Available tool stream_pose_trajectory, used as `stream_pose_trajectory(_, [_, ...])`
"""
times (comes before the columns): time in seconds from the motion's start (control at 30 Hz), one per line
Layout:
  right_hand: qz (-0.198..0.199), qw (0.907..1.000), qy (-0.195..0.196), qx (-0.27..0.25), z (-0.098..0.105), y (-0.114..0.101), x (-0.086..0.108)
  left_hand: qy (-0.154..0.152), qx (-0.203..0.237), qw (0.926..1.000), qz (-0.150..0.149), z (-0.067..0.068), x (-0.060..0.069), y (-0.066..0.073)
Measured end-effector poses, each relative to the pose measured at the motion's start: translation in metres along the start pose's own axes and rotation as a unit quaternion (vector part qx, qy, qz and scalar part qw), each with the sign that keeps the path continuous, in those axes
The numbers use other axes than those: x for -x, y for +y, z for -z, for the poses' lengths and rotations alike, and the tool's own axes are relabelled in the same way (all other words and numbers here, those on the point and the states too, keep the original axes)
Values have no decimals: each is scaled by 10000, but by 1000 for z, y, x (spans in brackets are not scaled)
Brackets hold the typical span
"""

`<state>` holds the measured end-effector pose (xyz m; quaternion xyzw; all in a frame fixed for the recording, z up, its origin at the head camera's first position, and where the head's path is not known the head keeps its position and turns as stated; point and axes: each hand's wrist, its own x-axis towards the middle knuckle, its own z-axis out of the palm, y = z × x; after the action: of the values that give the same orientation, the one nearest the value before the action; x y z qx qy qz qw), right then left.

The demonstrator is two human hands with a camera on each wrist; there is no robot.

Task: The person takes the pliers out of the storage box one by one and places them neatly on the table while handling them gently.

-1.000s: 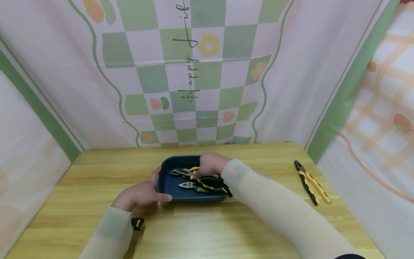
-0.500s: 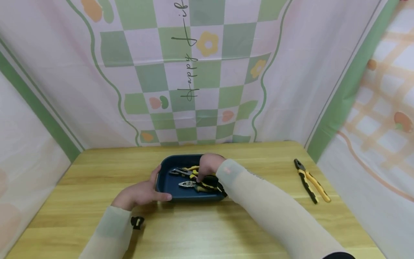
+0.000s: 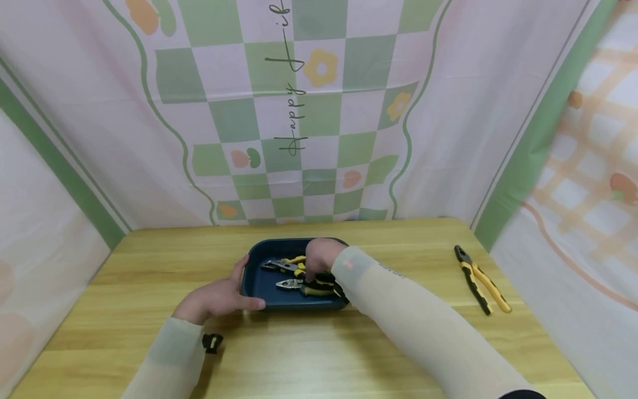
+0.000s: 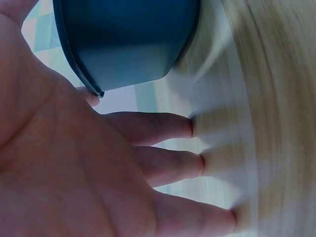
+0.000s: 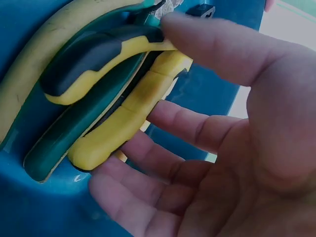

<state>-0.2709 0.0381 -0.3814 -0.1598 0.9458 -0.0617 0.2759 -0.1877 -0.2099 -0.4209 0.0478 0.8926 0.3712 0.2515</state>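
A dark blue tray (image 3: 299, 307) stands on the table with several pliers in it. My left hand (image 3: 214, 300) rests at its left end, thumb along the front rim and index finger at the side. In the left wrist view three fingers (image 4: 168, 127) lie straight, tips against the tabletop. My right hand (image 3: 321, 256) is inside the tray, thumb and bent fingers around the handles of black-and-yellow pliers (image 5: 131, 111). Beneath them lie pliers with green-and-tan handles (image 5: 52, 42), their silver head (image 3: 289, 284) pointing left. Another yellow handle (image 3: 294, 259) shows behind; the hand hides part of the pile.
Another pair of pliers (image 3: 476, 280) with yellow and black handles lies on the wooden table (image 3: 408, 249) at the right. A patterned curtain (image 3: 319, 122) hangs at the back, with fabric on both sides. A small black object (image 3: 212, 343) sits beside the left sleeve.
My right hand has lowered the black-and-yellow pliers; their handle ends, which stuck out past the front rim, now lie within the tray. My left hand and the tray stay put.
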Motion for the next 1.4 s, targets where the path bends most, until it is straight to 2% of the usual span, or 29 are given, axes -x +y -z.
stream_pose_trajectory(0.23, [-89, 9997, 43, 206, 0, -1, -2, 47, 137, 9999, 48, 0, 2, 0])
stream_pose_trajectory(0.5, [-38, 9999, 105, 115, 0, 0, -1, 18, 82, 10000, -5, -1, 0, 0])
stream_pose_trajectory(0.73, [-27, 9998, 170, 107, 0, -1, 1, 65, 105, 9998, 144, -2, -2, -2])
stream_pose_trajectory(1.0, [165, 9992, 247, 266, -1, 1, 3, 17, 137, 9999, -18, -1, 1, 1])
stream_pose_trajectory(1.4, [263, 9989, 316, 208, -1, 9, -2, 14, 159, 9998, -75, -2, 2, 0])
